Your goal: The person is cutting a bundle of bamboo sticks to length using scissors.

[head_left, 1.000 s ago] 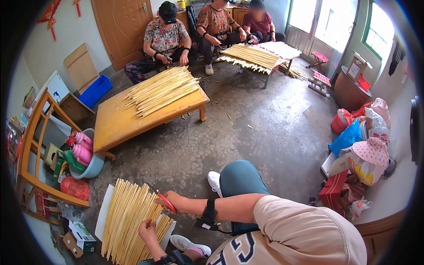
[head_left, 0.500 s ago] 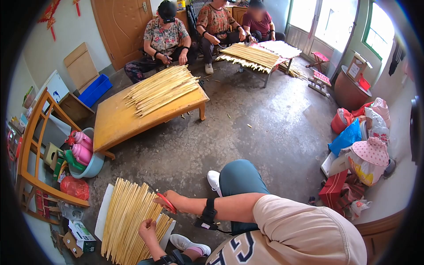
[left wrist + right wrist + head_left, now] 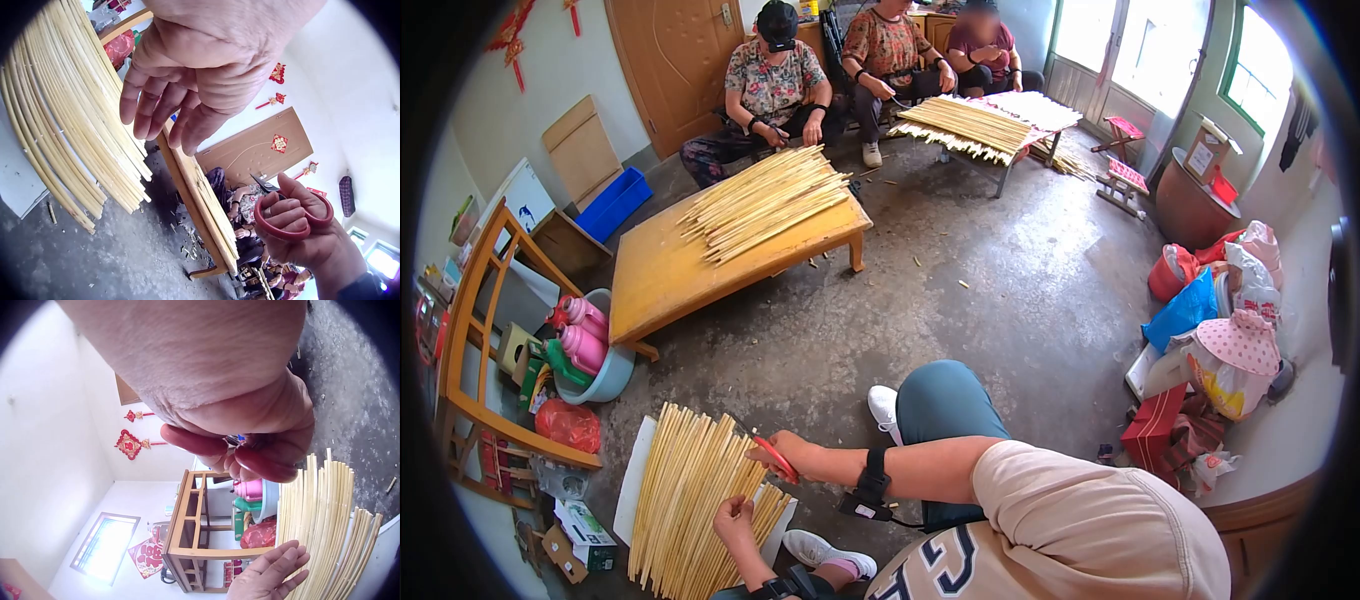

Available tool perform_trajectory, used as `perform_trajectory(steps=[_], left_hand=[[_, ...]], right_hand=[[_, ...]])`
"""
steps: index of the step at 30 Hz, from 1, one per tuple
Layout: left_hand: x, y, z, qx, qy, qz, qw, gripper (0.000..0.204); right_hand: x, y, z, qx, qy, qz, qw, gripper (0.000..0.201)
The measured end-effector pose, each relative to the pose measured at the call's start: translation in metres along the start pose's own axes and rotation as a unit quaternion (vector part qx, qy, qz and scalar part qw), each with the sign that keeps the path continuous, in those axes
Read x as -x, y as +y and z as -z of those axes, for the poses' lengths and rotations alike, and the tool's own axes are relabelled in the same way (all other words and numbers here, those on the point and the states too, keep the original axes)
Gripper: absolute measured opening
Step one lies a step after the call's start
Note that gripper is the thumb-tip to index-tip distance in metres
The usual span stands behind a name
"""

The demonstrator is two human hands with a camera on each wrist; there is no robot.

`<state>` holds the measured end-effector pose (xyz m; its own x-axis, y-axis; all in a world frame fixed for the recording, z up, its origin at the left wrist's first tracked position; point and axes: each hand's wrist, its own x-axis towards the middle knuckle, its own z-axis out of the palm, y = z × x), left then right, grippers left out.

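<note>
Red-handled scissors (image 3: 776,458) are gripped in my right hand (image 3: 798,457), above the far end of a spread of pale sticks (image 3: 690,490). In the left wrist view, fingers of the right hand (image 3: 300,219) go through the red loops (image 3: 284,232). My left hand (image 3: 736,522) hovers over the right side of the sticks with loosely bent fingers and nothing in them, as the left wrist view of that hand (image 3: 206,69) also shows. The sticks (image 3: 322,519) lie side by side on a white board (image 3: 632,480).
Beyond stands a low wooden table (image 3: 650,270) with more sticks, and a second table (image 3: 1000,170) farther back. Three people sit behind them. A blue basin (image 3: 605,375) with pink flasks and a wooden frame (image 3: 470,400) stand left; bags and a red box (image 3: 1152,428) lie right.
My hands, the scissors and the nearby sticks show almost no movement. At the far table, the person in dark red has raised their hands toward the chest.
</note>
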<state>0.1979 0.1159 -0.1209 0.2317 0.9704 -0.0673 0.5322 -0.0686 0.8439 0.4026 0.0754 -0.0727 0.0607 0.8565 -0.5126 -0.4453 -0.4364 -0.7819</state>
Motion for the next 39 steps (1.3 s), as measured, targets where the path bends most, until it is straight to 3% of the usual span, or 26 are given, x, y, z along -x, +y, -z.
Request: perform_trajectory(steps=[39], left_hand=[[0.0003,0.0004,0.0005,-0.017,-0.001,-0.006,1.000,0.016]], right_hand=[[0.0000,0.0006,0.0008,0.003,-0.007,0.001,1.000,0.042]])
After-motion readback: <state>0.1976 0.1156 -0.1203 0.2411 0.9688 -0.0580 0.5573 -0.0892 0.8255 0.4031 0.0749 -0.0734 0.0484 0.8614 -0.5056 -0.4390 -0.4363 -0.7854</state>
